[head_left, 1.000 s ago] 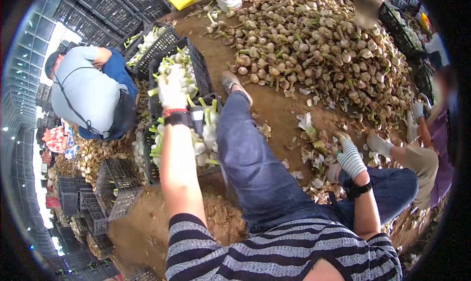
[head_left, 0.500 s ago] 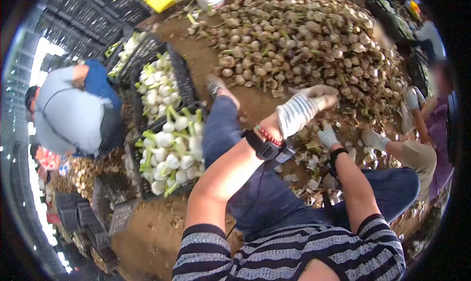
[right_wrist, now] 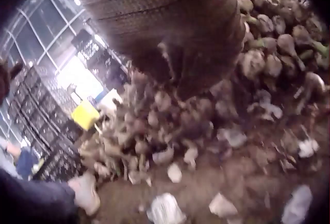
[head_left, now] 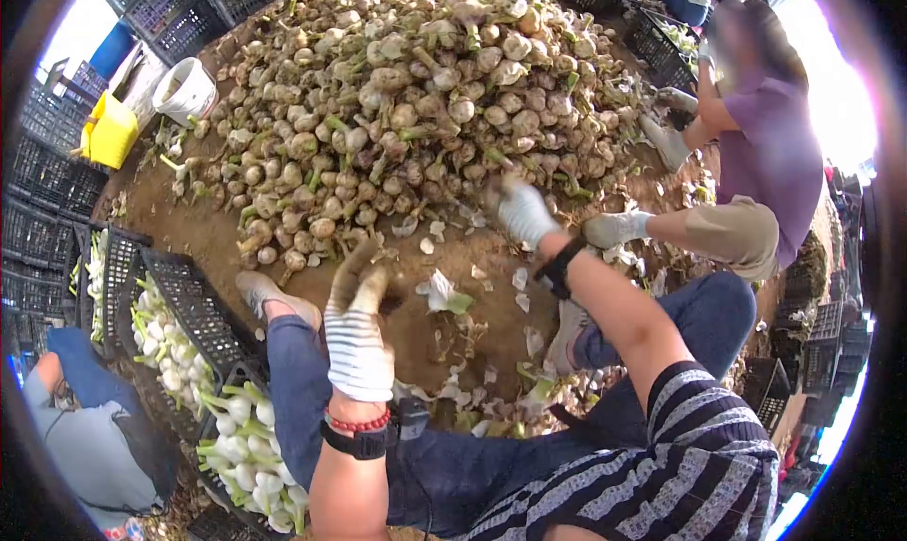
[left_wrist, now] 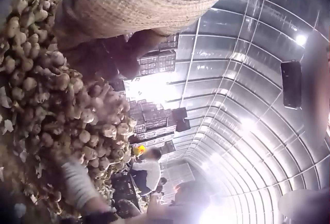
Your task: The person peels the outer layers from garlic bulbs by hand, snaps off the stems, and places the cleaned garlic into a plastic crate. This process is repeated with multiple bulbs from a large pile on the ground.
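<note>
My left hand (head_left: 361, 328), in a striped glove with soiled fingers, is above the dirt floor near my left shin. Its fingers are apart and nothing shows between them. The right hand (head_left: 525, 212), gloved too, reaches to the near edge of a large pile of garlic bulbs (head_left: 416, 116). Its fingers are blurred in the head view, and in the right wrist view the glove (right_wrist: 175, 23) hides what lies under them; I cannot tell whether they hold a bulb. The bulbs are brownish, many with short stems.
Black crates (head_left: 194, 305) of cleaned white garlic (head_left: 250, 446) stand at my left. A white bucket (head_left: 186, 92) and a yellow container (head_left: 111, 130) are at the far left. At the right sits a person in purple (head_left: 770, 163). Loose peelings (head_left: 444, 291) litter the floor before me.
My left hand has come from the garlic crate at the left across to the front of the pile. The right hand has moved forward to the pile's edge. The head view has turned right.
</note>
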